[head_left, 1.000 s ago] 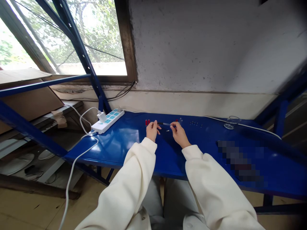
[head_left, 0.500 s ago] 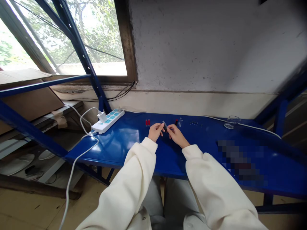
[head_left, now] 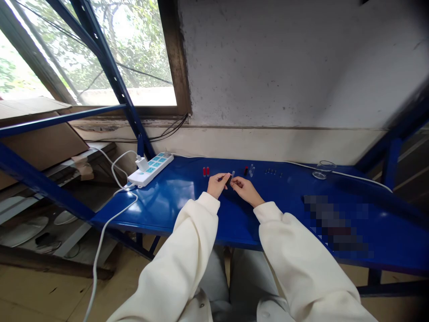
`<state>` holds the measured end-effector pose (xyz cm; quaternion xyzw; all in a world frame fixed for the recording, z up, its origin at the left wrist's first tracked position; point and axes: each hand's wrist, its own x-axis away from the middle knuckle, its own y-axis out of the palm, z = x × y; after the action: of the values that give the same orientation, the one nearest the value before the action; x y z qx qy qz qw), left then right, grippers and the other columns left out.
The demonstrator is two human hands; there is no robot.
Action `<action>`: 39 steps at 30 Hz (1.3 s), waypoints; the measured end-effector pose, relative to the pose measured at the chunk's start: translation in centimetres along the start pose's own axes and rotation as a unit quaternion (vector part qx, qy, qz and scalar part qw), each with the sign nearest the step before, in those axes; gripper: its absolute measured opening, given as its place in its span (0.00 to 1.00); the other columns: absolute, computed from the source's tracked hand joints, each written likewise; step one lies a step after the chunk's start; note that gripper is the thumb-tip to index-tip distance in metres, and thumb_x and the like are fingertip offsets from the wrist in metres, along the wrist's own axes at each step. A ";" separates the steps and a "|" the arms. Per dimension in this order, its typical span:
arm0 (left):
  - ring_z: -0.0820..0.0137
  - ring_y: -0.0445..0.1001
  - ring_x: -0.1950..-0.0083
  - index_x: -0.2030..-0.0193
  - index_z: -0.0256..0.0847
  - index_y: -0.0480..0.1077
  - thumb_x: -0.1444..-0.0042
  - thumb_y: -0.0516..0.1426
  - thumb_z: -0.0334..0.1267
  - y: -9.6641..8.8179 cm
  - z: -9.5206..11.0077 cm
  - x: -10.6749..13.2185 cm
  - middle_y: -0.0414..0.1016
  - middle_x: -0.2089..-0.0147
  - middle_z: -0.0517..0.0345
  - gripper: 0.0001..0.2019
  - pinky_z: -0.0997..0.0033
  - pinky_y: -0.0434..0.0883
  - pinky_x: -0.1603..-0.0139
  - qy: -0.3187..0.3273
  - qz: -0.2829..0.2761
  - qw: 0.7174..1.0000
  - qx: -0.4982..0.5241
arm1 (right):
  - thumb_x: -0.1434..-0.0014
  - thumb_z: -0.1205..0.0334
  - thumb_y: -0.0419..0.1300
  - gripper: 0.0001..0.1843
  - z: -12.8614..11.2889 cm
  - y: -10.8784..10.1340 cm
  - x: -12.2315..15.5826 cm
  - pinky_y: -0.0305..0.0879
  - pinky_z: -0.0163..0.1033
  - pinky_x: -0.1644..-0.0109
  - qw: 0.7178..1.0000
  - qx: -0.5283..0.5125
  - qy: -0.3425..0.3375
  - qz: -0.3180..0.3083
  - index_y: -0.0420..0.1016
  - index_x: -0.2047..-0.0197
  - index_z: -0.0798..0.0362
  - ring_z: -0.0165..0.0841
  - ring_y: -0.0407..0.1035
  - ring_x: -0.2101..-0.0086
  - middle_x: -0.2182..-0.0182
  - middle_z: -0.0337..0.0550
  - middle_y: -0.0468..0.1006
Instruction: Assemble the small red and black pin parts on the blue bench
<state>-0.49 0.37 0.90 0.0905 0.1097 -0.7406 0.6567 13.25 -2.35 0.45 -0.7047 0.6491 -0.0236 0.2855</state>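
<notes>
Hanging far left: white cable (head_left: pixel 100 237), dropping off the bench edge towards the floor.
Power strip (head_left: pixel 150 169): white with blue sockets, lying at an angle on the back-left corner of the blue bench top (head_left: pixel 174 201). A white charger plug (head_left: pixel 140 162) sits in its left end.
Red pieces (head_left: pixel 205 171): two small ones side by side near the back of the bench, just left of the left hand, not touched.
Left hand (head_left: pixel 217 184): fingers curled in, thumb and forefinger closed to a pinch on the left end of the small part.
Small part (head_left: pixel 231 176): held between the two hands' fingertips, just above the bench, mid-bench near the back. It looks partly dark and partly clear; too small to say more.
Right hand (head_left: pixel 244 188): same posture, thumb and forefinger pinched on the right end of the small part, other fingers folded.
Dark and clear pieces (head_left: pixel 248 170): on the bench just behind the right hand, apart from it.
Row of tiny dark parts (head_left: pixel 272 171): further right, in a line near the back edge.
Glass dish (head_left: pixel 322 170): clear and shallow, well right of the hands, beside a thin white wire (head_left: pixel 355 176) running along the back.
Sleeves (head_left: pixel 187 250): white, both forearms reaching in from below.
</notes>
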 end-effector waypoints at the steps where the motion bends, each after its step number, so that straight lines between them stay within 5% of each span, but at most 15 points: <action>1: 0.82 0.62 0.84 0.66 0.34 0.74 0.52 0.56 0.49 0.0 0.0 0.0 0.71 0.74 0.58 0.18 0.78 0.60 0.83 0.006 0.002 1.000 -0.002 | 0.47 0.53 0.52 0.14 0.0 0.0 0.0 0.60 0.35 0.68 1.000 -0.001 -0.001 0.001 0.69 0.66 0.55 0.28 0.63 0.75 0.74 0.40 0.72; 6: 0.81 0.65 0.80 0.65 0.35 0.74 0.53 0.57 0.47 0.0 -0.1 0.1 0.73 0.66 0.53 0.17 0.78 0.63 0.81 0.015 0.000 1.000 -0.003 | 0.48 0.52 0.53 0.14 0.1 0.1 0.1 0.61 0.35 0.69 1.000 -0.002 -0.017 -0.002 0.70 0.68 0.55 0.29 0.64 0.75 0.75 0.41 0.73; 18: 0.77 0.69 0.76 0.70 0.34 0.71 0.56 0.59 0.43 0.2 -0.8 -0.3 0.73 0.71 0.55 0.12 0.76 0.66 0.75 0.015 -0.009 1.000 0.013 | 0.49 0.50 0.55 0.16 0.3 0.0 -0.1 0.62 0.36 0.68 1.000 -0.011 -0.001 0.022 0.71 0.69 0.55 0.30 0.66 0.74 0.73 0.43 0.74; 25: 0.77 0.70 0.74 0.67 0.36 0.71 0.54 0.58 0.44 0.2 -0.7 -0.1 0.72 0.65 0.54 0.12 0.78 0.65 0.76 0.012 -0.013 1.000 -0.012 | 0.49 0.52 0.54 0.13 0.3 -0.9 -0.2 0.57 0.33 0.73 0.994 0.095 -0.001 0.050 0.70 0.71 0.54 0.29 0.63 0.77 0.77 0.40 0.72; 31: 0.78 0.69 0.77 0.66 0.37 0.70 0.51 0.56 0.43 0.1 -0.7 0.0 0.72 0.68 0.56 0.12 0.78 0.63 0.78 -0.017 -0.022 0.999 -0.042 | 0.50 0.57 0.55 0.09 2.5 -3.6 -0.8 0.55 0.33 0.72 0.944 0.274 0.124 0.133 0.70 0.74 0.54 0.31 0.66 0.75 0.76 0.43 0.73; 39: 0.79 0.68 0.79 0.66 0.36 0.70 0.52 0.55 0.43 0.3 -0.8 0.0 0.72 0.68 0.55 0.11 0.78 0.63 0.78 -0.014 -0.042 0.997 -0.058 | 0.49 0.58 0.54 0.08 3.8 -3.8 -2.0 0.53 0.32 0.74 0.927 0.312 0.180 0.109 0.71 0.71 0.53 0.32 0.67 0.72 0.73 0.43 0.75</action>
<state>-0.24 0.60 0.13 0.0378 0.1469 -0.7611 0.6307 17.93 0.91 -0.42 -0.4891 0.7223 -0.3201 0.3696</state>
